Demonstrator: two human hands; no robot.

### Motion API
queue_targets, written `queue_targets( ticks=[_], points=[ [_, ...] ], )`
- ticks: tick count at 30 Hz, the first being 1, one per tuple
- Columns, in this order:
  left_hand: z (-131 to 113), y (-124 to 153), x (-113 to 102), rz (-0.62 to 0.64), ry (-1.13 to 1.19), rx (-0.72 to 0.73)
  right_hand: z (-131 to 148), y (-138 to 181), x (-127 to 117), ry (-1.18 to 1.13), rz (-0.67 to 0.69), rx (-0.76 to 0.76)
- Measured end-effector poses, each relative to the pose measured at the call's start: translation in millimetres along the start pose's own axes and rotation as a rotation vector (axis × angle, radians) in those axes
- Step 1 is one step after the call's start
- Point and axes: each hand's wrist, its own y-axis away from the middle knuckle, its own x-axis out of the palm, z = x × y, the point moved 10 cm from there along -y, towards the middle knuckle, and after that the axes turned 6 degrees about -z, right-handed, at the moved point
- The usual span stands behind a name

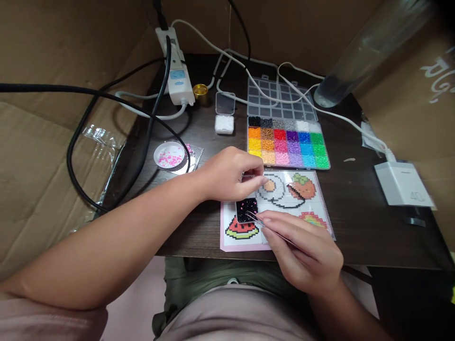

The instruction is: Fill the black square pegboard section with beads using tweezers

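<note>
My right hand (pixel 305 251) grips a pair of metal tweezers (pixel 275 233), their tips over a small clear box (pixel 238 214) of black beads (pixel 250 206) with a few pink ones mixed in. Just above that box is my left hand (pixel 236 173), its thumb and forefinger pinched together. Whatever lies between those fingertips is too small or hidden to make out. Under both hands lies a pattern sheet (pixel 227 244) printed with a watermelon slice (pixel 242 229), an egg and an orange fruit (pixel 302 188). A curved line of black beads (pixel 287 205) shows beside the fruit.
An open bead case (pixel 287 142) of many colours stands behind the sheet. At left, a white dish (pixel 168 155) of pink beads rests on a perforated board (pixel 197 154). Cables surround a power strip (pixel 176 66); a white charger (pixel 403 184) sits right, below a clear cylinder (pixel 366 57).
</note>
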Motion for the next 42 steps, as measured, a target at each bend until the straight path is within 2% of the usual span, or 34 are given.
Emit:
queue_targets(
  ticks=[15,32,42],
  points=[
    [0.7,-0.2,-5.0,-0.084,-0.036,0.077,-5.8,-1.0,-11.3,0.131,-0.131,0.058],
    [1.3,-0.3,-2.7,-0.092,-0.043,0.084,-3.9,-4.9,0.4,0.079,-0.035,0.005],
    [2.2,-0.1,-2.3,-0.081,-0.041,0.064,-3.4,-4.1,-0.8,0.105,-0.040,0.000]
  ],
)
